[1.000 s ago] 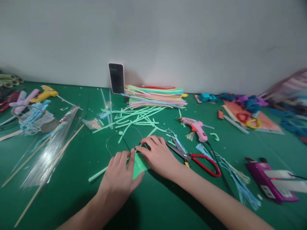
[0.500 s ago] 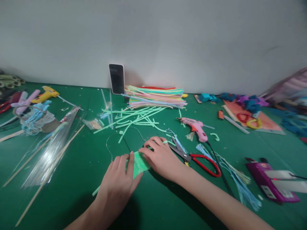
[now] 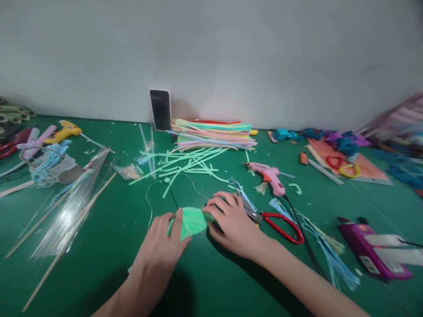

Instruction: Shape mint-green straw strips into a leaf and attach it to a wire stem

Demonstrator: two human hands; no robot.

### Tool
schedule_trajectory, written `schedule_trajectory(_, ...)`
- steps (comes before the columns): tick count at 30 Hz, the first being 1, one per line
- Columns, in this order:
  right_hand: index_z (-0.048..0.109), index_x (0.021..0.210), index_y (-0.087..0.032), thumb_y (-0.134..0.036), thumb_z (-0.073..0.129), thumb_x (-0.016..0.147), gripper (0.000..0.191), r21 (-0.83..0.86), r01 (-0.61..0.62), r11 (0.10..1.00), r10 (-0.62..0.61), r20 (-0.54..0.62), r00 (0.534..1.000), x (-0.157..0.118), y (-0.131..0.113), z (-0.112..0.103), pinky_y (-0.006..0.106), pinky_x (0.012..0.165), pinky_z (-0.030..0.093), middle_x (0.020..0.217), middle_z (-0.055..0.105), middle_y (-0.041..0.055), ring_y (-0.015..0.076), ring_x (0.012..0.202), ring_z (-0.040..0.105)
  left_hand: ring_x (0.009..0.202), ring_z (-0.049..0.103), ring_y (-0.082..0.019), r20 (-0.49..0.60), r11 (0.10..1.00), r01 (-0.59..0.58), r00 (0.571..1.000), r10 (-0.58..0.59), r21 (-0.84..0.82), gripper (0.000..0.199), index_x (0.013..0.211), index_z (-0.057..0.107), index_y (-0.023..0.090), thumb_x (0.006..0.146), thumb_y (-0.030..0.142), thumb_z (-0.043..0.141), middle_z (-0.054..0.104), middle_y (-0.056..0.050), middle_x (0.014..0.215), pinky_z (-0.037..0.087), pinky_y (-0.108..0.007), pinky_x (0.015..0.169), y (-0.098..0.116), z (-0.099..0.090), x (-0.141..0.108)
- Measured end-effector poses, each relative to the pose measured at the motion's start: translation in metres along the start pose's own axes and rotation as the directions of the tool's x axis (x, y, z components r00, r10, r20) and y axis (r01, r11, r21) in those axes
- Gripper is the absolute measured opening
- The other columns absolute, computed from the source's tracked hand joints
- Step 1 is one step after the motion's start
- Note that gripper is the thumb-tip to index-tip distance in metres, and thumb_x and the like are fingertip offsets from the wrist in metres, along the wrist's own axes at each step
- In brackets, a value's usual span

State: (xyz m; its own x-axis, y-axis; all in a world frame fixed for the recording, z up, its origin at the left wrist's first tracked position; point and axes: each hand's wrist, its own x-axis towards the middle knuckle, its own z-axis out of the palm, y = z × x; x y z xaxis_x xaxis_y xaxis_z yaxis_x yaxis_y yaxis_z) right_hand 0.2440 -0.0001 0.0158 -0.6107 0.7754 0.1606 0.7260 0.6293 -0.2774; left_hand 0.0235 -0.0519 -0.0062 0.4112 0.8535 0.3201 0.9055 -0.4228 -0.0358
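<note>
Between my hands lies a bright green, flat, rounded piece (image 3: 193, 221) with striped, fuzzy-looking rows, like pipe cleaners set side by side. My left hand (image 3: 160, 242) has its fingers and thumb closed on the left part of it. At its right end, the fingertips of my right hand (image 3: 229, 224) pinch the edge. Part of the piece is hidden under the fingers of both hands. Scissors with red handles (image 3: 284, 226) lie right beside my right hand, their blades partly covered by it. A thin wire (image 3: 148, 202) curves on the table behind my left hand.
Loose light green pipe cleaners (image 3: 194, 160) lie before a multicoloured bundle (image 3: 214, 134) and a propped phone (image 3: 161, 110). A pink glue gun (image 3: 271, 176), its cord and blue tassels (image 3: 330, 255) are at right, near a purple power box (image 3: 370, 251). Left are sticks and clear plastic sleeves (image 3: 71, 211).
My right hand has shifted slightly right and has turned. More of the green piece now shows, rounded on top, and the strip by my right fingers is no longer visible.
</note>
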Motion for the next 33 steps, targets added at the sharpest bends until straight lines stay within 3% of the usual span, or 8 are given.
schedule_trajectory(6, 0.067, 0.114, -0.020, -0.030, 0.059, 0.095, 0.023, -0.044, 0.022, 0.999, -0.024, -0.037, 0.999, -0.007, 0.003, 0.001, 0.053, 0.099, 0.037, 0.114, 0.067, 0.0095, 0.0334, 0.123, 0.046, 0.091, 0.062, -0.027, -0.003, 1.000, 0.005, 1.000, -0.005, 0.031, 0.047, 0.128, 0.058, 0.004, 0.095, 0.036, 0.052, 0.064, -0.019, 0.104, 0.055, -0.038, 0.078, -0.004, -0.002, -0.002)
schedule_trajectory(10, 0.066, 0.116, -0.021, -0.020, 0.053, 0.097, 0.023, -0.097, 0.067, 0.993, -0.076, -0.087, 0.993, -0.009, 0.007, 0.009, 0.052, 0.097, 0.040, 0.114, 0.068, 0.0087, 0.0328, 0.122, 0.047, 0.096, 0.063, -0.032, 0.013, 0.995, 0.002, 1.000, -0.003, 0.099, 0.046, 0.129, 0.060, 0.007, 0.091, 0.032, 0.057, 0.064, -0.021, 0.115, 0.053, -0.042, 0.074, 0.000, -0.004, 0.006)
schedule_trajectory(14, 0.067, 0.117, -0.019, -0.015, 0.055, 0.095, 0.026, -0.097, 0.085, 0.992, -0.097, -0.137, 0.986, -0.010, 0.010, 0.015, 0.049, 0.096, 0.045, 0.112, 0.068, 0.0100, 0.0312, 0.119, 0.048, 0.114, 0.059, -0.034, 0.038, 0.995, -0.046, 0.998, 0.042, 0.094, 0.046, 0.129, 0.061, 0.008, 0.086, 0.023, 0.054, 0.060, -0.019, 0.134, 0.051, -0.045, 0.088, 0.009, -0.004, 0.020)
schedule_trajectory(18, 0.065, 0.122, -0.016, -0.008, 0.054, 0.090, 0.035, -0.069, 0.107, 0.992, -0.114, -0.108, 0.988, -0.013, 0.012, 0.013, 0.050, 0.098, 0.046, 0.115, 0.067, 0.0117, 0.0308, 0.119, 0.049, 0.110, 0.061, -0.031, 0.047, 0.995, -0.075, 0.996, 0.072, 0.067, 0.042, 0.126, 0.064, 0.009, 0.088, 0.023, 0.052, 0.070, -0.014, 0.118, 0.049, -0.044, 0.090, 0.013, 0.000, 0.027)
schedule_trajectory(22, 0.063, 0.124, -0.016, -0.008, 0.052, 0.091, 0.036, -0.031, 0.115, 0.993, -0.118, -0.112, 0.987, -0.015, 0.015, 0.011, 0.049, 0.097, 0.048, 0.115, 0.067, 0.0121, 0.0291, 0.118, 0.050, 0.106, 0.063, -0.031, 0.024, 0.977, -0.181, 0.983, 0.180, 0.109, 0.044, 0.127, 0.063, 0.004, 0.091, 0.023, 0.046, 0.071, -0.017, 0.114, 0.049, -0.045, 0.089, 0.011, 0.003, 0.026)
schedule_trajectory(29, 0.066, 0.118, -0.021, -0.012, 0.051, 0.096, 0.028, 0.127, 0.097, 0.987, -0.063, -0.244, 0.968, -0.006, 0.017, 0.004, 0.042, 0.090, 0.052, 0.107, 0.068, 0.0102, 0.0233, 0.106, 0.057, 0.108, 0.064, -0.037, -0.004, 0.938, -0.223, 0.973, 0.233, 0.266, 0.047, 0.132, 0.057, -0.002, 0.092, 0.020, 0.046, 0.067, -0.025, 0.114, 0.050, -0.047, 0.089, 0.008, 0.000, 0.028)
schedule_trajectory(33, 0.068, 0.108, -0.021, -0.018, 0.054, 0.097, 0.018, 0.289, 0.079, 0.954, 0.018, -0.318, 0.948, 0.009, 0.016, -0.006, 0.039, 0.089, 0.052, 0.102, 0.069, 0.0079, 0.0209, 0.099, 0.060, 0.103, 0.066, -0.033, -0.062, 0.896, -0.255, 0.953, 0.297, 0.363, 0.041, 0.129, 0.060, 0.000, 0.093, 0.017, 0.049, 0.069, -0.023, 0.109, 0.052, -0.043, 0.085, -0.004, -0.013, 0.037)
